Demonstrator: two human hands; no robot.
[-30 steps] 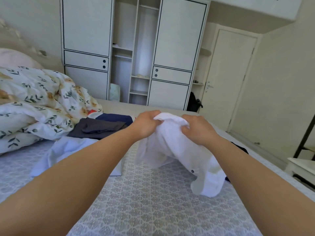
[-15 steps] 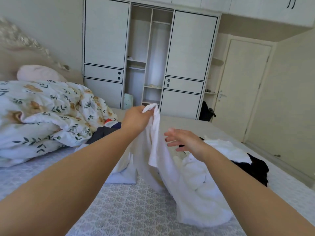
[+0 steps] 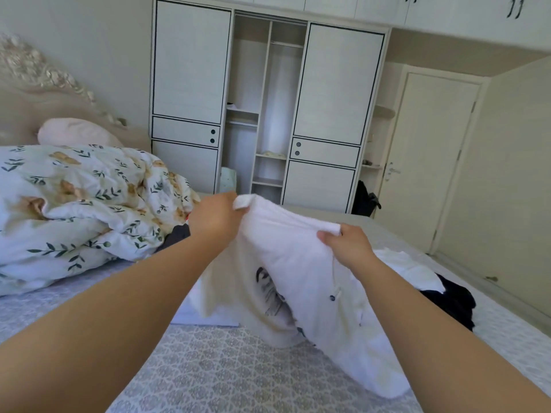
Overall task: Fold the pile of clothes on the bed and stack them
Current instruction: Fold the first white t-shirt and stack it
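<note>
Above the bed: the white garment (image 3: 298,263) hangs between two hands, its lower part draped onto the patterned bed sheet (image 3: 208,374).
Left grip: the left hand (image 3: 216,217) pinches the rolled top edge of the garment at one end, fingers curled on cloth.
Right grip: the right hand (image 3: 347,241) pinches the same edge lower down and nearer the camera, fingers closed on cloth.
Risk, uneven hold: the two pinches sit at different heights, so the cloth may hang skewed and fold crooked.
Risk, bunching: the trailing part lies crumpled on the sheet; laying it flat without a shake would likely trap creases.
Risk, snagging: the white and black clothes (image 3: 441,293) lie just beside the hanging hem and could be dragged along.
Garment: soft, thick-looking white fabric, dark print (image 3: 269,290) showing through, small dark button (image 3: 332,298).
Sheet: grey, repeating ornamental pattern, flat.
Duvet (image 3: 83,204): puffy, leaf print, heaped at left.
Folded pile (image 3: 176,234): dark pieces, mostly hidden behind the left arm.
</note>
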